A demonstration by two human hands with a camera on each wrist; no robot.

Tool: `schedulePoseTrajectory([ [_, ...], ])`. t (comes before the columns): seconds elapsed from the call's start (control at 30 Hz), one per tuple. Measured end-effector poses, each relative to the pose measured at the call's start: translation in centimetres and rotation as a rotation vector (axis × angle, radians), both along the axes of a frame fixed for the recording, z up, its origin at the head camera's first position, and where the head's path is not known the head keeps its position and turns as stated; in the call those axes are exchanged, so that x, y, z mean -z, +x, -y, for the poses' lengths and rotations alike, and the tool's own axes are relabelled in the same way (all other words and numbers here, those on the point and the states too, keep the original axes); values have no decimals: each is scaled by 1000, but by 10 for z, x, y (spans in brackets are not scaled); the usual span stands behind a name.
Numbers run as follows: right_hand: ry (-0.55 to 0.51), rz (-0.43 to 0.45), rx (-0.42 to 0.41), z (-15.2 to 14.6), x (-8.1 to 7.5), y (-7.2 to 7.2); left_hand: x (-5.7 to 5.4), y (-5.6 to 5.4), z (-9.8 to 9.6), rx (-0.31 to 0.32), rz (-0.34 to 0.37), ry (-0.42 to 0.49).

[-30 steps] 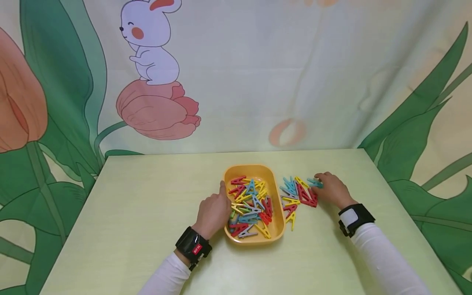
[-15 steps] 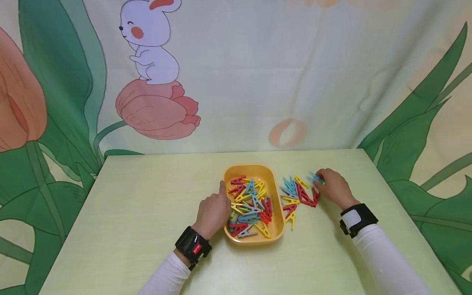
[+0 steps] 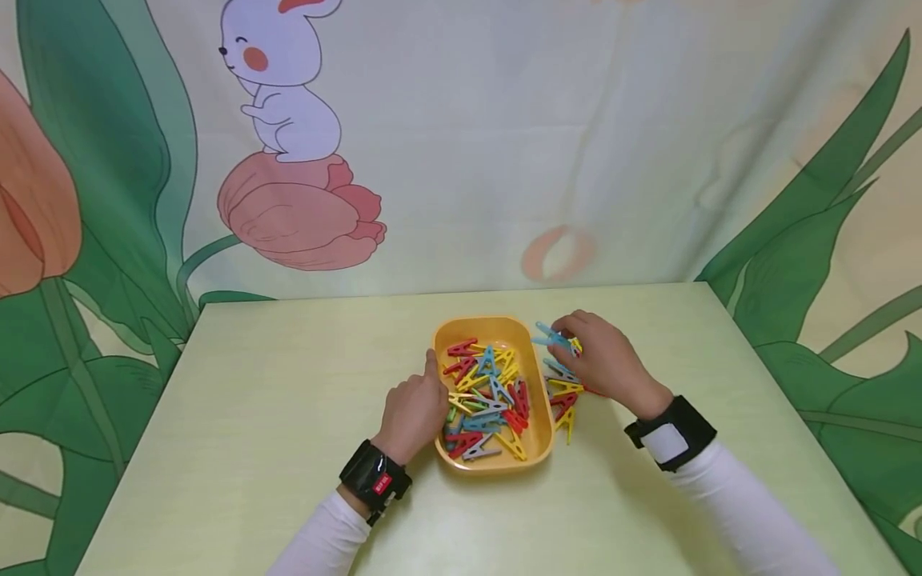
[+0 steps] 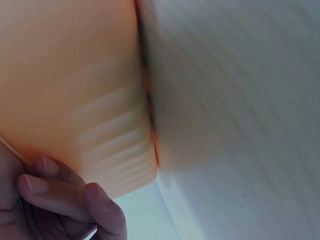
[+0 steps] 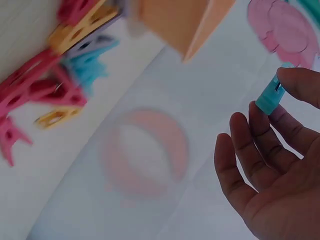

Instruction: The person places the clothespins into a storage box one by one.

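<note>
In the head view, my left hand [image 3: 414, 412] holds the left side of a yellow tray [image 3: 490, 466], its index finger along the rim. The left wrist view has its bent fingers against the tray's outer wall [image 4: 100, 120]; the thumb is hidden. Inside the tray lies a heap of red, yellow, blue, grey and green clothespins [image 3: 497, 392]. My right hand [image 3: 608, 360] pinches a light-blue clothespin [image 5: 272, 95] between thumb and fingertips, above the table beside the tray's upper right rim. Under and beside that hand lies a loose pile of clothespins [image 3: 565, 400], partly covered.
The pale table [image 3: 288, 416] ends at a hanging cloth [image 3: 461, 160] printed with a rabbit and tulips. In the right wrist view, several red, yellow and blue clothespins [image 5: 55, 95] lie near the tray's corner [image 5: 185, 25].
My right hand has lifted the light-blue clothespin and carried it left toward the tray, now above the loose pile. The left hand stays at the tray. The head view has shifted slightly.
</note>
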State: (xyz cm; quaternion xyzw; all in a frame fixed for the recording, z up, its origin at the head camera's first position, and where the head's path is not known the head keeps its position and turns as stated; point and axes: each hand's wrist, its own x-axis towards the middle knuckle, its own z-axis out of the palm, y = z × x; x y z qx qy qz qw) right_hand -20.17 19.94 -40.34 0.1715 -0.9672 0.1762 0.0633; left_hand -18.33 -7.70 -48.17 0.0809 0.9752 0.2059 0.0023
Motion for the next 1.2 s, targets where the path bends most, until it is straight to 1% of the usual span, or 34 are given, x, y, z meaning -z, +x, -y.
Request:
schedulePoseTrajectory([
  [0.13,16,-11,-85,20,1,7,-1,0,0,-2,11,3],
  [0.23,26,17,-126,31,6,10,-2,1,0,2,9,3],
  [0.4,64,57,-154,44,17,12,-2,1,0,9,-8,3],
  [0.5,61,71,-168,49,21,12,-2,1,0,7,-10,-1],
  [0.6,48,79,-184,54,22,12,-1,1,0,4,-6,-6],
  [0.73,58,68,-207,56,23,13,-1,1,0,4,-14,-9],
  [0.93,55,60,-192,53,15,14,-1,1,1,5,-37,-2],
  [1.07,39,3,-174,43,7,14,0,1,1,3,-33,3],
  [1.2,43,-48,-131,27,2,13,0,0,1,0,-25,5],
])
